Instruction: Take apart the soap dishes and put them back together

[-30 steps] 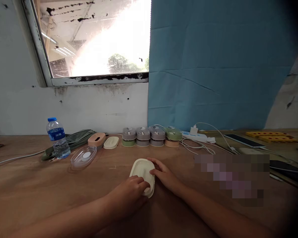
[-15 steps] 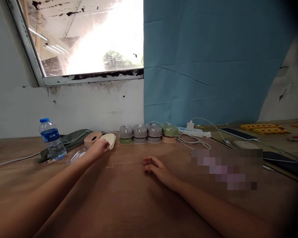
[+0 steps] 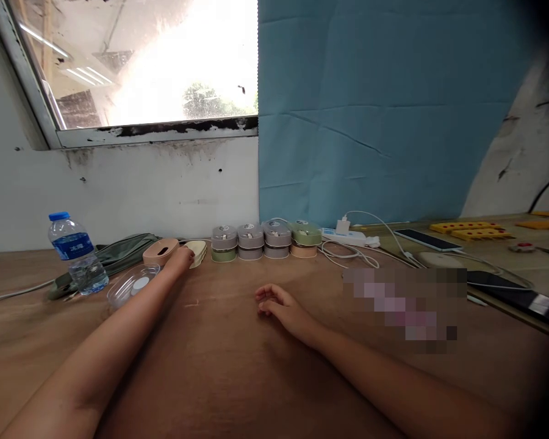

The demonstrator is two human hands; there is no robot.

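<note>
My left hand (image 3: 182, 261) reaches far across the table, its fingers curled at the left edge of a small stack of cream-coloured flat pieces (image 3: 199, 253); the grip is partly hidden. Just left of it lies a pink oval piece (image 3: 158, 251) with a dark slot. A clear plastic lid (image 3: 132, 285) with a white round patch rests beside my forearm. My right hand (image 3: 274, 306) holds nothing; its fingers are loosely bent and apart above the bare wood. Beyond both hands, several small two-tier boxes (image 3: 277, 235) in grey, green and peach stand in a row.
On the left stand a water bottle (image 3: 77, 253) and a dark green pouch (image 3: 128, 253). At right are a power strip (image 3: 344, 236) with white cables, a phone (image 3: 427, 239), yellow holed blocks (image 3: 469, 228) and a black device (image 3: 516, 296). A blurred-out patch covers something near my right forearm.
The view has shifted slightly right and down. The top cream-coloured piece, tilted before, now lies flatter on its stack, with my left hand still at it. My right hand has barely moved.
</note>
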